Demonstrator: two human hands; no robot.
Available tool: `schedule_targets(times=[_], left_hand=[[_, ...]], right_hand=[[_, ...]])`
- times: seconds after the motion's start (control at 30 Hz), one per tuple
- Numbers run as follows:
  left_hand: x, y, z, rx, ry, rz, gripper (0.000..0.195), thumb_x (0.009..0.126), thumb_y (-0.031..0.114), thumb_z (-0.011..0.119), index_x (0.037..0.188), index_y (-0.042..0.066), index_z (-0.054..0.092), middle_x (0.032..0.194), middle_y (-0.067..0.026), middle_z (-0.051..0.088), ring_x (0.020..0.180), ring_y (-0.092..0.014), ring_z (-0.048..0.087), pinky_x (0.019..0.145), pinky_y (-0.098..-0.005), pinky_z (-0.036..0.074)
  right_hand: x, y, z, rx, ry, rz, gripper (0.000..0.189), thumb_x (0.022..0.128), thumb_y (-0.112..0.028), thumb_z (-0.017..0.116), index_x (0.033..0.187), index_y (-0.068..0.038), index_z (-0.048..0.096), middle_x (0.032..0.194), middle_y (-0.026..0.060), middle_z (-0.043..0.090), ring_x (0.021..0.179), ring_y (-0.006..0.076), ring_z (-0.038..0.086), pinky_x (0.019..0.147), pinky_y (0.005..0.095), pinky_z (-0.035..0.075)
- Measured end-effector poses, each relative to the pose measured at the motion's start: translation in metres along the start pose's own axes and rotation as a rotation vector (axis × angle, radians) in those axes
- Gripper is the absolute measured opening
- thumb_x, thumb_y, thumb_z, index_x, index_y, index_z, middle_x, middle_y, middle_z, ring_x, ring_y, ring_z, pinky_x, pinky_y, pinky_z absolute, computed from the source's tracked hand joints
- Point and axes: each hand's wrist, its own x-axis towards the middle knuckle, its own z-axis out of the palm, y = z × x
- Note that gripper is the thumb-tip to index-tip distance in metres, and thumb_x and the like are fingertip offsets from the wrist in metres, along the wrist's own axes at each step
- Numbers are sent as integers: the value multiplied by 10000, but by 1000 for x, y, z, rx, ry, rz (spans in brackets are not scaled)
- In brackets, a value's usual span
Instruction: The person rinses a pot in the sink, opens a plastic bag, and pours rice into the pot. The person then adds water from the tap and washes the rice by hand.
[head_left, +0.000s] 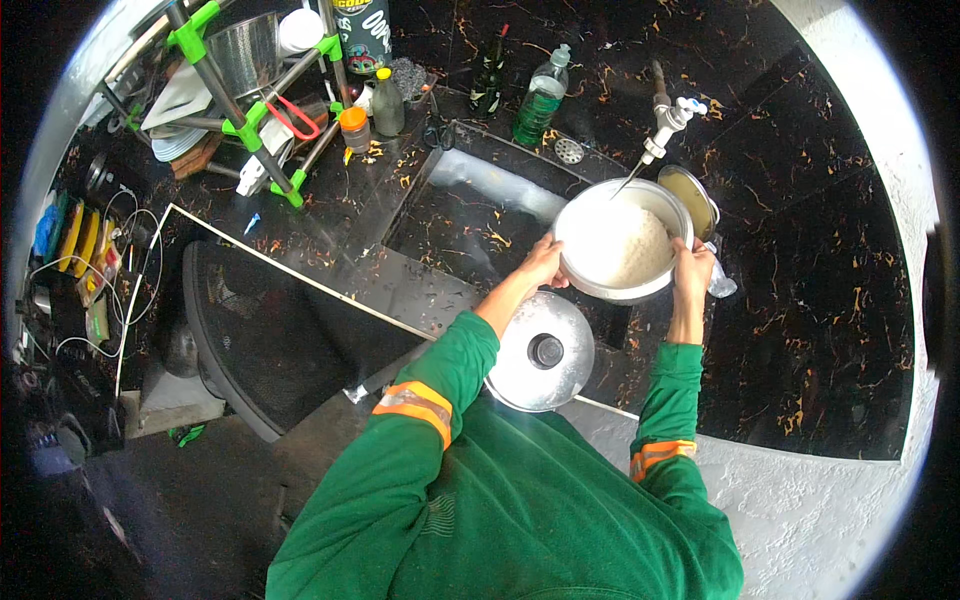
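Note:
A round metal pot is held over the dark sink by both my hands, below a wall tap. White grains that look like rice lie in it, partly lost in bright glare. My left hand grips the pot's left side, and my right hand grips the right side. From the tap's spout a thin stream of water runs into the pot. Nearer my body, below my left hand, rests a shiny metal lid with a black knob.
Behind the sink stand a green dish-soap bottle and a dark glass bottle. A yellowish lidded container or pan leans right of the pot, near a clear plastic item. At left are a dish rack, jars and scissors.

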Motion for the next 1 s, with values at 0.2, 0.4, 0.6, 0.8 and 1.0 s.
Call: schedule_targets(times=[0.2,0.4,0.6,0.8,1.0], left_hand=[[2,-4,1,-34,21,-19,468,1043,282,354,1482,140,275,865,-148,655,503,-163,618,445,-300,536],[-1,2,3,66,-53,-44,435,1036,280,374,1442,124,360,912,-164,672,539,-163,657,455,-281,533],[-2,5,5,126,-54,-19,435,1028,320,407,1384,72,436,1119,-147,655,864,-234,699,714,-375,574],[3,7,23,-28,-59,-34,508,1034,329,392,1459,53,363,1335,-185,559,1063,-327,649,909,-464,541],[11,-7,29,-134,-61,-74,446,1043,277,375,1416,35,415,1304,-192,574,1057,-329,646,912,-439,543]], right_hand=[[3,-3,1,-65,-4,-23,191,822,-64,676,961,66,682,829,94,707,716,134,627,688,281,492],[5,-1,-12,-74,7,-36,199,814,-60,688,967,67,685,841,99,712,731,136,633,701,283,494],[2,-5,-24,-155,55,-44,198,808,-65,697,950,73,690,826,100,715,732,139,637,705,284,496],[-6,-2,-45,-125,115,-98,169,819,-58,669,938,60,691,792,58,688,682,108,600,650,264,466],[-25,-22,-55,-190,160,-56,173,818,-72,660,936,48,697,781,58,688,679,101,601,653,269,466]])
